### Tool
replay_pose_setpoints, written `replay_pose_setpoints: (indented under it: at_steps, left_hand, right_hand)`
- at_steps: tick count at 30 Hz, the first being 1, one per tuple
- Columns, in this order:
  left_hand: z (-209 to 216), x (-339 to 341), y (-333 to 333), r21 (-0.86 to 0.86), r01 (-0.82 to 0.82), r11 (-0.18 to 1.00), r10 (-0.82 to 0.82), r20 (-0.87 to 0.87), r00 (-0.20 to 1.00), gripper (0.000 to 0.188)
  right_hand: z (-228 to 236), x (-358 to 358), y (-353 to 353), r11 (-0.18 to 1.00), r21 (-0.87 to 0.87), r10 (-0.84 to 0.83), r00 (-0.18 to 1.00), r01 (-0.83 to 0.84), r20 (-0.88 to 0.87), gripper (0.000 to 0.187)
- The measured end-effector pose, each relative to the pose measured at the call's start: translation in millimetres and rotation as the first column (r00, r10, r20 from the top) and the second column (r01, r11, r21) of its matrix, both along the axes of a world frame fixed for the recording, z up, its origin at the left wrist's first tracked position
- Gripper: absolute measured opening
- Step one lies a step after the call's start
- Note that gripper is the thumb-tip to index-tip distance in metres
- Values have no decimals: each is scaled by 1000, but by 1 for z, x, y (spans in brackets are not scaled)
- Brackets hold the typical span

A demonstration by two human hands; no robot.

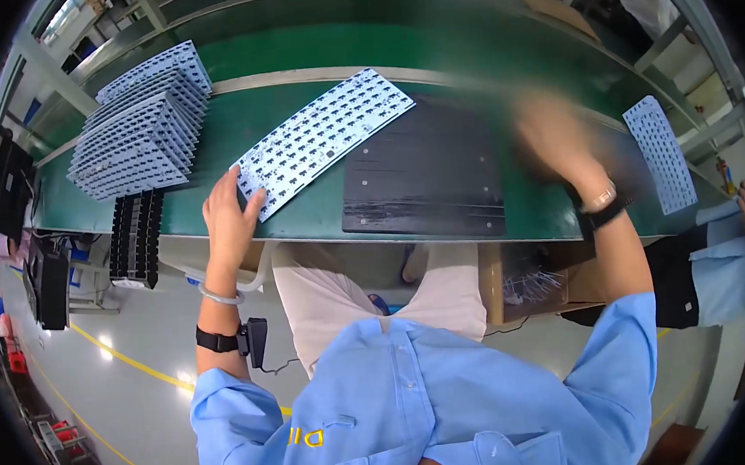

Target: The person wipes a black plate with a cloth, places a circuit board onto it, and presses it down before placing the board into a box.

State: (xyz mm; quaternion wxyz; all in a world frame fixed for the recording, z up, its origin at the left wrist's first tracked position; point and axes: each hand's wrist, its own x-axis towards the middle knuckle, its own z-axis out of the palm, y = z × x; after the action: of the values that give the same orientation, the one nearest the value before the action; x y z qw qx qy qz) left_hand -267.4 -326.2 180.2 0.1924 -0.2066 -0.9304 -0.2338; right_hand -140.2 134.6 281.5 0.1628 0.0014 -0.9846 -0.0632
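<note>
A white keyboard circuit board (323, 137) with rows of dark marks lies slantwise on the green bench, its far right corner by the black plate. My left hand (230, 215) grips the board's near left corner, with the thumb on its face and the fingers at its edge. To the right of the black plate (425, 177), my right hand (556, 137) is above the bench. Motion smears its fingers, so neither their pose nor anything in them can be made out. Another white keyboard board (661, 156) lies at the bench's right end.
Several similar boards stand tilted in a row (138, 149) at the left, above a black slotted rack (137, 236) that juts past the bench's front edge. A cardboard box (579, 283) sits under the bench. Another person's light blue clothing (725, 264) shows close at the right.
</note>
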Motion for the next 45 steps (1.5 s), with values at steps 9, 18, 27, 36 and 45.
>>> replay_pose_setpoints:
  at_steps: [9, 18, 27, 36, 45]
  left_hand:
    - [-13, 1, 17, -57, -33, 998, 30, -52, 998, 56]
    - [-18, -12, 5, 771, -11, 637, -205, 183, 962, 65]
    - [25, 4, 75, 843, -25, 538, -589, 397, 704, 38]
    - [27, 24, 101, 852, 95, 515, -608, 285, 741, 26]
    - [25, 40, 88, 821, 177, 543, -589, 222, 777, 19]
  right_hand:
    - [-72, -196, -66, 801, -594, 37, 985, 73, 171, 33]
    - [-4, -104, -75, 43, -985, 316, 933, 169, 174, 24]
    - [-19, 55, -50, 221, -975, -75, 997, 11, -6, 16]
    - [-66, 91, -35, 76, -986, -147, 977, -146, -156, 11]
    - [-79, 97, -34, 136, -988, -161, 982, -73, -95, 26]
